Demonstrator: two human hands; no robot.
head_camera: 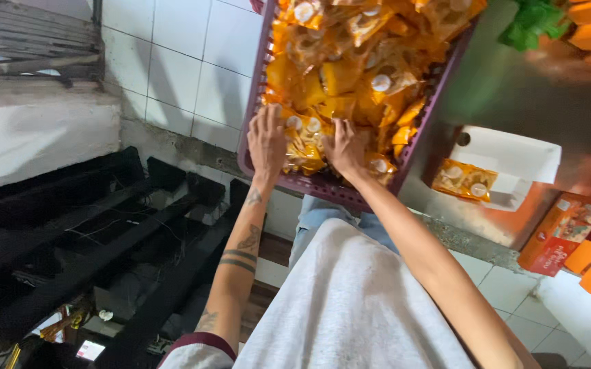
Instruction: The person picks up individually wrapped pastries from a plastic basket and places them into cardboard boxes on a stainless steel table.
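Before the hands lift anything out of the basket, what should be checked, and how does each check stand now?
1. Left hand on the sachets: ok, resting on the pile.
2. Right hand on the sachets: ok, fingers dug in.
3. Either hand closed on a sachet: cannot tell.
4. Basket stocked: ok, heaped.
5. White box open: ok, one sachet inside.
6. Path from basket to box free: ok.

Under your hands, the snack packets (306, 140) are glossy yellow plastic film, crinkled and catching the light. At twelve o'clock they fill a purple basket (251, 109) of matt slotted plastic. At three o'clock the white box (514, 154) looks like smooth matt cardboard. At eleven o'clock the white wall tiles (179, 61) are glazed and smooth.
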